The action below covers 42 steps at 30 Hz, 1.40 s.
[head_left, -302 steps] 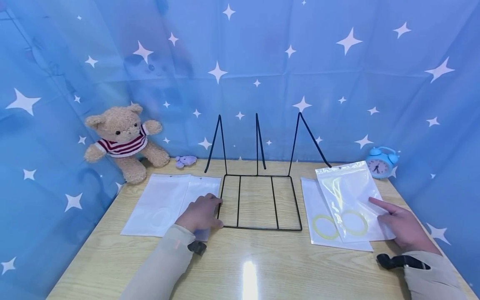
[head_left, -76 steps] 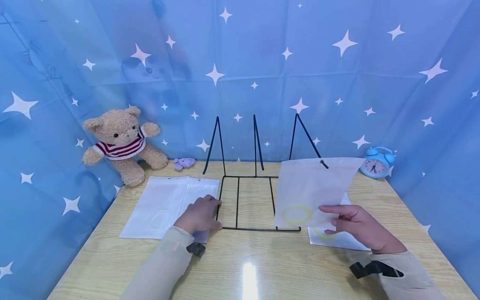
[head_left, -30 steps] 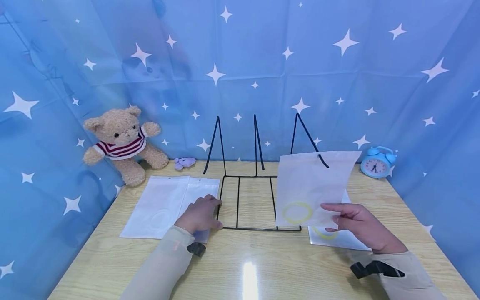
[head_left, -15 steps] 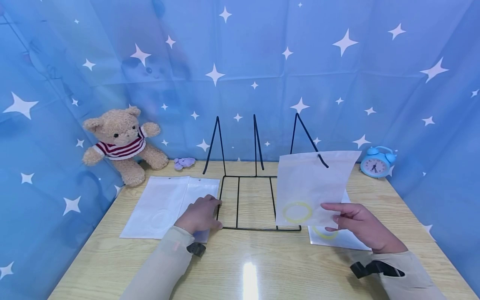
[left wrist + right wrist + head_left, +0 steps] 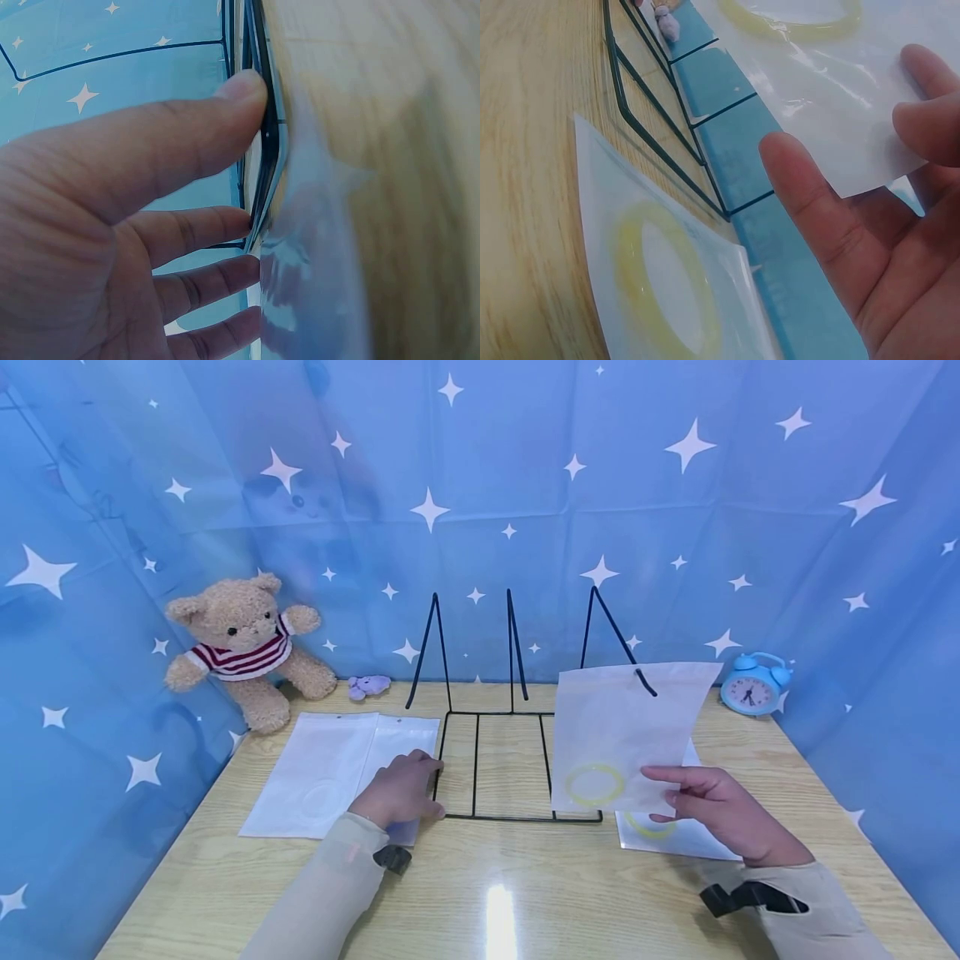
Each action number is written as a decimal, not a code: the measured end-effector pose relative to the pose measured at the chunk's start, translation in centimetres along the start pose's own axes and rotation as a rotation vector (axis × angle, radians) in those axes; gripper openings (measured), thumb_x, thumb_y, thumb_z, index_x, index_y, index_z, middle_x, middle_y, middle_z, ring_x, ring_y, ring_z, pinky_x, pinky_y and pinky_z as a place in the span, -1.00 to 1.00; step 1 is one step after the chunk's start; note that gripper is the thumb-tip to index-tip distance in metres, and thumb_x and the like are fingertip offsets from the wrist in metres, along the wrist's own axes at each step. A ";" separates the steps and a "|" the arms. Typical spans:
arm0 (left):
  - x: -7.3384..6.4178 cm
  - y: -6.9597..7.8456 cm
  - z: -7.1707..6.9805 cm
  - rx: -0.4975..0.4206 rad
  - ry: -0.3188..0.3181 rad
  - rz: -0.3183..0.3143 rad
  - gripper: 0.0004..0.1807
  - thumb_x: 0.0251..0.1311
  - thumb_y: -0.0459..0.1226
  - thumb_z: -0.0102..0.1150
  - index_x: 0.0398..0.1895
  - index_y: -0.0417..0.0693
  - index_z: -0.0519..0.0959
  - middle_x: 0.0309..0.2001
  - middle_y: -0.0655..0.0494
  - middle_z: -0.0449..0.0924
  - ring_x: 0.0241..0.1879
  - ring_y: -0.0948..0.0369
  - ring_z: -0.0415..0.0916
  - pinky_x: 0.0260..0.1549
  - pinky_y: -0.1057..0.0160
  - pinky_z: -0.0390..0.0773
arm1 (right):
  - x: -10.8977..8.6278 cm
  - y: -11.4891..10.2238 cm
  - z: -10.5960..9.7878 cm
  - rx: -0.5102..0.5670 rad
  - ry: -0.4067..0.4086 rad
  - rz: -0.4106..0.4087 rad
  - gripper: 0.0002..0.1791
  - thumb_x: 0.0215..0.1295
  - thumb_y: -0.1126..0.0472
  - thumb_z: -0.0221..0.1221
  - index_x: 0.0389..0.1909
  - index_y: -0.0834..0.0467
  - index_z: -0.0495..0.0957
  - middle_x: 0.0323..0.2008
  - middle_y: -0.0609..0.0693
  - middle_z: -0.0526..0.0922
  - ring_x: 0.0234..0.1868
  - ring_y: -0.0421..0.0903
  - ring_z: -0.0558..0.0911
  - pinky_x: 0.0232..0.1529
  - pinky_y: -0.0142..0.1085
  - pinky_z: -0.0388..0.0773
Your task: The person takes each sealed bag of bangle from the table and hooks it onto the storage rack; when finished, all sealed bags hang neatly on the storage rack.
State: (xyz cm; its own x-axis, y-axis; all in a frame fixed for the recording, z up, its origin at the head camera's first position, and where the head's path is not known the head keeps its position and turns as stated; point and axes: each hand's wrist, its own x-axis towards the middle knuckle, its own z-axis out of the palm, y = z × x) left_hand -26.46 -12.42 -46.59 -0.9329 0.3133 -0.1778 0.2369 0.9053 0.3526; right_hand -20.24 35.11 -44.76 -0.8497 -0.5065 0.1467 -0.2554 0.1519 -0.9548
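A black wire rack (image 5: 476,768) with three raised hooks stands on the table. From its right hook hangs a white zip bag (image 5: 622,718) with a yellow ring showing low inside; the hook's tip pokes out at the bag's front, near the top. My right hand (image 5: 716,810) pinches this bag's lower right edge between thumb and fingers. Below it in the right wrist view lies another bag (image 5: 600,180) with a yellow ring. My left hand (image 5: 401,789) rests at the rack base's left side, thumb and index fingertips touching the wire (image 5: 268,142) in the left wrist view.
Two white bags (image 5: 307,768) lie flat at left, one partly under my left hand. Behind them sit a teddy bear (image 5: 240,635) and a small purple toy (image 5: 368,686). A blue alarm clock (image 5: 753,685) stands at back right, before a starry blue curtain (image 5: 495,468).
Since the earliest frame, my right hand has lifted the upper right bag and brought it left onto the right hook. It later rose slightly. My left hand has stayed at the rack.
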 end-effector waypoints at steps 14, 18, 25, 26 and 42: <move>0.2 -0.3 0.2 0.007 0.003 0.003 -0.14 0.07 -0.03 0.59 0.47 -0.03 0.50 0.43 -0.09 0.44 0.39 -0.16 0.39 0.26 -0.33 0.45 | 0.0 -0.3 0.1 -0.031 0.030 0.017 -0.55 0.61 0.44 0.01 0.44 0.34 0.45 0.34 -0.37 0.57 0.14 -0.27 0.69 -0.01 -0.07 0.76; 0.2 -0.3 0.2 0.006 0.004 0.001 -0.13 0.06 -0.03 0.60 0.47 -0.03 0.51 0.43 -0.10 0.43 0.39 -0.16 0.39 0.26 -0.33 0.45 | 0.0 -0.3 0.2 -0.047 0.043 0.015 -0.55 0.60 0.44 0.02 0.43 0.34 0.46 0.34 -0.37 0.57 0.10 -0.26 0.69 -0.03 -0.08 0.77; 0.2 -0.3 0.2 0.006 0.004 -0.001 -0.13 0.06 -0.03 0.60 0.47 -0.02 0.51 0.43 -0.10 0.43 0.38 -0.16 0.40 0.25 -0.33 0.46 | -0.1 -0.3 0.2 -0.044 0.047 0.006 -0.55 0.59 0.45 0.02 0.43 0.35 0.45 0.34 -0.38 0.56 0.10 -0.28 0.66 -0.03 -0.04 0.76; 0.2 -0.3 0.2 0.005 0.004 -0.002 -0.13 0.06 -0.03 0.60 0.47 -0.02 0.51 0.43 -0.09 0.43 0.38 -0.16 0.40 0.25 -0.32 0.46 | -0.1 -0.3 0.2 -0.046 0.050 0.006 -0.55 0.59 0.45 0.02 0.43 0.35 0.45 0.34 -0.37 0.57 0.08 -0.27 0.66 -0.03 -0.03 0.76; 0.2 -0.3 0.3 0.005 0.001 -0.004 -0.13 0.06 -0.03 0.61 0.47 -0.03 0.51 0.43 -0.10 0.43 0.37 -0.16 0.40 0.24 -0.32 0.47 | -0.2 -0.3 0.3 -0.071 0.078 0.027 -0.55 0.60 0.42 0.04 0.44 0.31 0.47 0.28 -0.33 0.59 -0.15 -0.07 0.63 -0.03 -0.06 0.77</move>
State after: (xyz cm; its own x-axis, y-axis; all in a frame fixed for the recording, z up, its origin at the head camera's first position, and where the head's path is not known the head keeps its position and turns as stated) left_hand -26.64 -12.50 -47.01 -0.9340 0.3098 -0.1779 0.2350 0.9079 0.3472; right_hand -19.89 34.87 -44.59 -0.8893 -0.4344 0.1430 -0.2612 0.2258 -0.9385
